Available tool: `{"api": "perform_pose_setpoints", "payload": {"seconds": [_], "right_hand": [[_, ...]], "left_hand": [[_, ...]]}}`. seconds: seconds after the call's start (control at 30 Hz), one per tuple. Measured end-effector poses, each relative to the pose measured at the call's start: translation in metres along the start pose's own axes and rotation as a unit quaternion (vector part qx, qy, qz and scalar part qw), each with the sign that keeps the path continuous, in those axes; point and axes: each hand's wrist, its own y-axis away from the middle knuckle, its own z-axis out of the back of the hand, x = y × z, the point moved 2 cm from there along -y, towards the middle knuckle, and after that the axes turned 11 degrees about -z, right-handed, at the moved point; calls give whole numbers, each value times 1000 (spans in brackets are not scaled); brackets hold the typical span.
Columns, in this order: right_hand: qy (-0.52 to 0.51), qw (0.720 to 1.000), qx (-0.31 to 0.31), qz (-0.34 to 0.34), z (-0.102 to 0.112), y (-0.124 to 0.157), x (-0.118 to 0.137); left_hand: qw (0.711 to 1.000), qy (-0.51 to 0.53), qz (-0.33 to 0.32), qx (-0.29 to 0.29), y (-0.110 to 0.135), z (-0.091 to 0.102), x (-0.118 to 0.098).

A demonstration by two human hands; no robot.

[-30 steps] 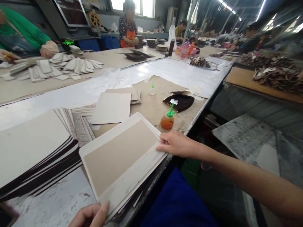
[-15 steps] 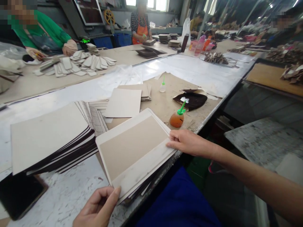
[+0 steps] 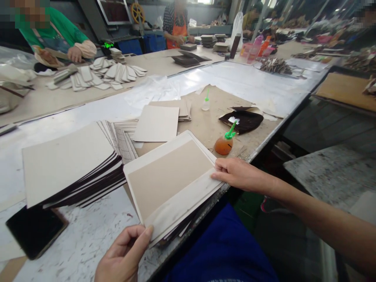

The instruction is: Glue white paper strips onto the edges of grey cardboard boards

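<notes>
A pale board with a beige panel (image 3: 170,172) lies on a stack at the table's front edge. My left hand (image 3: 125,250) pinches its near left corner between thumb and fingers. At the right corner, my right hand (image 3: 235,172) grips the edge, thumb on top and fingers curled. Left of the board is a fanned stack of white panels with dark edges (image 3: 69,158). Beyond it, a plain beige panel (image 3: 158,123) rests on other panels. A round bottle of orange liquid with a green nozzle (image 3: 223,145) stands just past my right hand.
A dark phone-like slab (image 3: 35,231) lies at the lower left. Behind the bottle are a dark folded piece (image 3: 243,120) and a small clear bottle (image 3: 205,103). Across the table, a person in green sleeves (image 3: 70,35) works beside piled white pieces (image 3: 100,74).
The view has shifted slightly, so the scene sits a little further right and higher. Both hands keep their hold on the board. The person in green has moved their hands.
</notes>
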Motion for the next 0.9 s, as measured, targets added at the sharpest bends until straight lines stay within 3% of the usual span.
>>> {"api": "perform_pose_setpoints", "payload": {"seconds": [0.1,0.3,0.6,0.9], "right_hand": [[4,1000,-1,2,-1,-1,-1],[25,1000,-10,9,-1,-2,-1],[33,999,-5,9,-1,-2,-1],[39,999,3,-3,0,-1,2]], "left_hand": [[999,34,25,24,1,-2,-2],[996,78,32,18,5,-7,-12],[988,120,63,73,5,-3,-11],[983,146,74,78,7,-6,-15]]}}
